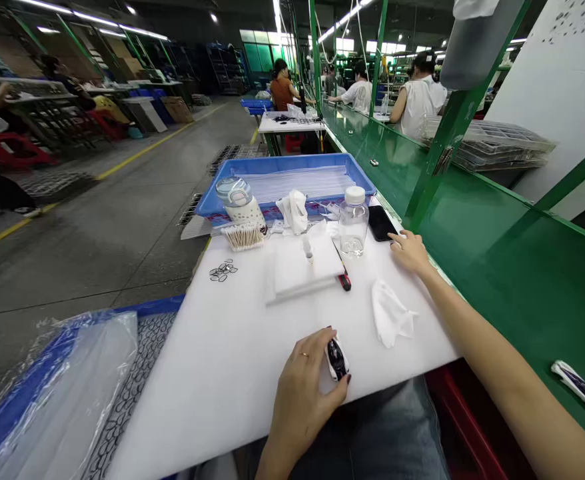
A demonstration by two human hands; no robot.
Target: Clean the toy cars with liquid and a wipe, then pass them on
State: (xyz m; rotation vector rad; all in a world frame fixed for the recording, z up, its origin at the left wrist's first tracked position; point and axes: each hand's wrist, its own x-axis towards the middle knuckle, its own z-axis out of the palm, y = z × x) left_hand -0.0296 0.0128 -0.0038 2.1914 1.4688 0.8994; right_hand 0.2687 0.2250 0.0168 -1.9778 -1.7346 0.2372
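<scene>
Near the front edge of the white tabletop (222, 360), my left hand (305, 387) grips a small black-and-white toy car body (336, 359) between thumb and fingers. My right hand (408, 252) reaches to the table's right side, its fingers stretched out and a fingertip at the edge of a black phone (381, 223). A crumpled white cloth (391, 313) lies between the two hands. Behind the left hand are a white foam block (305, 270) and a red-and-black utility knife (344, 280). A clear bottle with a white cap (353, 223) stands left of the phone.
A blue tray (282, 160) sits at the back, with a lidded cup (242, 203) and cotton swabs (243, 237) before it. Thin black rings (222, 271) lie at left. A green conveyor (522, 267) runs along the right, carrying another toy car body (580, 387). Co-workers sit farther off.
</scene>
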